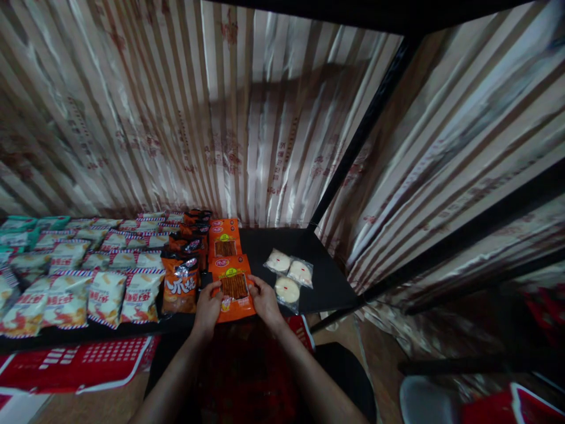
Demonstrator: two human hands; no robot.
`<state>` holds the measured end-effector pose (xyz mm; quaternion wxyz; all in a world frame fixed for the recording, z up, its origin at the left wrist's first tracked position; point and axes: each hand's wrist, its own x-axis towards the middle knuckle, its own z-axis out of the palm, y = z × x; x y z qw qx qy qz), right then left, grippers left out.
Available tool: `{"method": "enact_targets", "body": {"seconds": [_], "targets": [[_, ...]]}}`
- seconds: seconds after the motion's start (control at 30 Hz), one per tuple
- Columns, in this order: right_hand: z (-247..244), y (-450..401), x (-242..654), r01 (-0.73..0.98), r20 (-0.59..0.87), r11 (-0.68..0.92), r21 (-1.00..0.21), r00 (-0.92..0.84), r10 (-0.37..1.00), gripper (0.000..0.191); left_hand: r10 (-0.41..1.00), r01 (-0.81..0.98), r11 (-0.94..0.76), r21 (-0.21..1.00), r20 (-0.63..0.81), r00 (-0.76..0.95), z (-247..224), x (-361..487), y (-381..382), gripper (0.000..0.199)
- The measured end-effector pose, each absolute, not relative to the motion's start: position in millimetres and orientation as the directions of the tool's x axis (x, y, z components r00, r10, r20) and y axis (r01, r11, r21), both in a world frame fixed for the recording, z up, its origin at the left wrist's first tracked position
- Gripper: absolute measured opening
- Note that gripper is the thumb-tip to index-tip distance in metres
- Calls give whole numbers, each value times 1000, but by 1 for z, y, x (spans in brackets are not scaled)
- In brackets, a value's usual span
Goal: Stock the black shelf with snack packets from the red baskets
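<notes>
Fingers (216, 286) of the left hand (207, 309) grip the left edge of the front packet, a flat, rectangular orange plastic packet (233, 287) with a yellow label and a panel of brown strips. Fingers (254, 281) of the right hand (267, 301) have the opposite edge. Both look closed on it; the undersides are hidden from me, so I can't tell how far they wrap behind.

Packet location: near edge of the black bench (329, 280), its top end lapping the rear packet, a matching flat orange plastic packet (225, 239). I can't confirm from this view whether it's resting or slightly raised.

Neighbours: an orange-and-black printed plastic bag (179, 287) just left of the left hand, rows of pale plastic snack bags (142, 295) with striped edges beyond it. Right side: three round, cream-coloured discs in clear wrappers (288, 290), apart from the right hand.

Handling, my read: light, thin, bendy film with a somewhat firmer middle. Glossy, so likely a bit slippery. Contents may crease or snap if squeezed hard. I'd take it by the two side margins, level, thumbs on top, light pinch, off the strip panel. One-sided hold would probably let it sag.
</notes>
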<state>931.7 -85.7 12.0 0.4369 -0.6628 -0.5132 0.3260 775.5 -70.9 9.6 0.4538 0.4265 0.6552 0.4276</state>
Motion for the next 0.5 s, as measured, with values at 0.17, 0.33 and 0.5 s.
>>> {"method": "enact_targets", "body": {"seconds": [0.17, 0.33, 0.5], "targets": [[15, -71, 934, 400, -29, -126, -908, 238, 971, 35, 948, 199, 270, 942, -224, -225, 7, 773, -64, 27], [17, -59, 932, 354, -70, -140, -925, 203, 977, 34, 960, 259, 233, 937, -179, -215, 8, 775, -60, 24], [14, -45, 930, 357, -60, -144, -923, 237, 970, 33, 960, 325, 222, 919, -148, -237, 12, 781, -57, 22]]}}
